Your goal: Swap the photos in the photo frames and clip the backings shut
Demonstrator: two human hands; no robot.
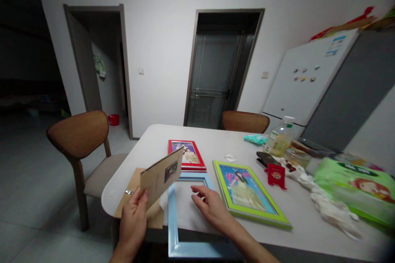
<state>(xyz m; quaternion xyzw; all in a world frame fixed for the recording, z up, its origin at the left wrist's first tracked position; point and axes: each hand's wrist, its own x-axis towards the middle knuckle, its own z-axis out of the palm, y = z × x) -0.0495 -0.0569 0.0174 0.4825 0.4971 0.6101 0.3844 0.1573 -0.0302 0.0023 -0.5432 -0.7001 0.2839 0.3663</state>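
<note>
My left hand (135, 215) grips the lower edge of a thin beige printed sheet (154, 181), thumb on its face; the sheet is tilted and bears a small dark picture. My right hand (212, 207) hovers over a light-blue picture frame (173, 224), fingers loosely bent and apart, holding nothing. Through the blue frame the tabletop shows, and its near end juts past the table edge. Beneath the left hand lies a brown backing board (133, 181) with a metal clip, partly covered.
Beyond the blue frame lies a red picture frame (200, 154). A lime-green picture frame (271, 215) rests to the right. Farther right are a bottle (279, 137), a red card (277, 175), crumpled white tissue (333, 209) and a green tissue pack (354, 189). Chairs (78, 135) flank the table (123, 160).
</note>
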